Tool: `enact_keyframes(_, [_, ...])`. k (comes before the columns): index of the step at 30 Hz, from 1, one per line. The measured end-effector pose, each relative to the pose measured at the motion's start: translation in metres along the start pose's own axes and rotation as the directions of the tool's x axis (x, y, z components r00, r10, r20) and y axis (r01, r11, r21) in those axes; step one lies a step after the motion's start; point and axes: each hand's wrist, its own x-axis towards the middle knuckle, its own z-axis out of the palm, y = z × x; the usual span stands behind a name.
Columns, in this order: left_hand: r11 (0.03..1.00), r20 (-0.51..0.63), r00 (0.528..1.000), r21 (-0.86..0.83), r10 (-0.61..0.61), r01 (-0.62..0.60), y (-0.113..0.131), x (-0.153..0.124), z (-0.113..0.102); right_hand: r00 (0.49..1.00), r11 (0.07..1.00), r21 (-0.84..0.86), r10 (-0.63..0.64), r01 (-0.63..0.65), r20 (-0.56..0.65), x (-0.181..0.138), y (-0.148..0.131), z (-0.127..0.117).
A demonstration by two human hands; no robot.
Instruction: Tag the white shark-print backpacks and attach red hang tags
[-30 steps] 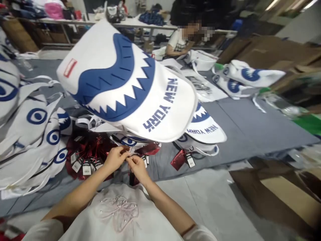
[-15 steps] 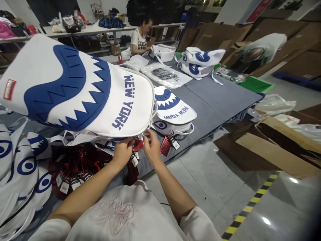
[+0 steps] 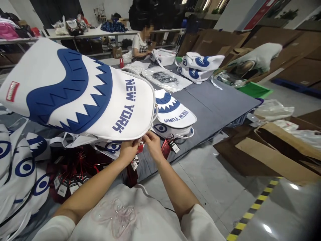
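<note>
A white backpack [image 3: 120, 110] with a blue toothed mouth and "NEW YORK" lettering lies before me on the table. Below its rounded end, my left hand [image 3: 128, 151] is closed in a pinch on a shiny red tag [image 3: 140, 148]. My right hand [image 3: 152, 144] has its fingertips pinched together just under the zipper edge, close to the left; what is between them is hidden. A black-and-white label [image 3: 134, 164] hangs beneath. To the right sits a similar backpack [image 3: 177, 117], with its own red tag [image 3: 166, 149] and black label [image 3: 174, 146].
Bunched red-string tags [image 3: 81, 155] and more white bags [image 3: 25, 167] lie at left. Farther along the grey table [image 3: 208, 100] are a clear plastic bag [image 3: 163, 78] and stacked backpacks [image 3: 198, 72]. Cardboard boxes [image 3: 276, 157] stand at right. Two people work beyond.
My hands have drawn closer together beneath the backpack's edge, and less of the red tag shows between them. The view has shifted slightly.
</note>
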Motion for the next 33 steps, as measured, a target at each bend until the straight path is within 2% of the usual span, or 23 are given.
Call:
enact_keyframes(4, [0.995, 0.062, 0.997, -0.084, 0.05, -0.045, -0.004, 0.0, -0.001, 0.997, 0.994, 0.106, -0.003, 0.011, -0.077, 0.001, -0.005, 0.0])
enact_keyframes(7, [0.992, 0.135, 0.986, -0.1, 0.096, -0.082, -0.006, -0.007, -0.011, 0.987, 0.976, 0.214, -0.009, 0.044, -0.162, 0.004, -0.011, -0.002])
enact_keyframes(10, [0.986, 0.168, 0.974, -0.094, 0.149, -0.135, -0.012, -0.019, -0.023, 0.983, 0.942, 0.331, 0.004, 0.057, -0.183, 0.007, -0.016, -0.002])
enact_keyframes(12, [0.976, 0.111, 0.971, -0.086, 0.211, -0.202, -0.018, -0.025, -0.028, 0.985, 0.933, 0.357, 0.014, 0.049, -0.173, 0.007, -0.018, -0.002])
enact_keyframes(15, [0.961, -0.077, 0.961, -0.059, 0.267, -0.272, -0.03, -0.028, -0.029, 0.985, 0.935, 0.348, -0.002, 0.062, -0.171, 0.006, -0.019, 0.0])
enact_keyframes(18, [0.951, -0.233, 0.927, -0.025, 0.294, -0.308, -0.037, -0.027, -0.028, 0.991, 0.946, 0.316, -0.038, 0.078, -0.131, 0.003, -0.02, -0.002])
enact_keyframes(21, [0.91, -0.275, 0.872, 0.027, 0.404, -0.413, -0.036, -0.028, -0.029, 0.998, 0.965, 0.254, -0.05, 0.058, -0.041, -0.003, -0.022, -0.008])
enact_keyframes(24, [0.842, -0.232, 0.811, 0.094, 0.538, -0.532, -0.03, -0.029, -0.03, 0.994, 0.987, 0.137, -0.091, 0.082, 0.064, -0.01, -0.025, -0.015])
enact_keyframes(27, [0.787, -0.19, 0.764, 0.158, 0.616, -0.596, -0.024, -0.029, -0.031, 0.965, 0.983, -0.019, -0.176, 0.183, 0.196, -0.014, -0.03, -0.021])
enact_keyframes(29, [0.745, -0.174, 0.727, 0.24, 0.664, -0.622, -0.018, -0.028, -0.032, 0.924, 0.95, -0.133, -0.233, 0.283, 0.303, -0.015, -0.034, -0.024])
enact_keyframes(33, [0.514, -0.085, 0.563, 0.537, 0.822, -0.669, -0.004, -0.029, -0.035, 0.84, 0.825, -0.324, -0.292, 0.463, 0.458, -0.012, -0.042, -0.027])
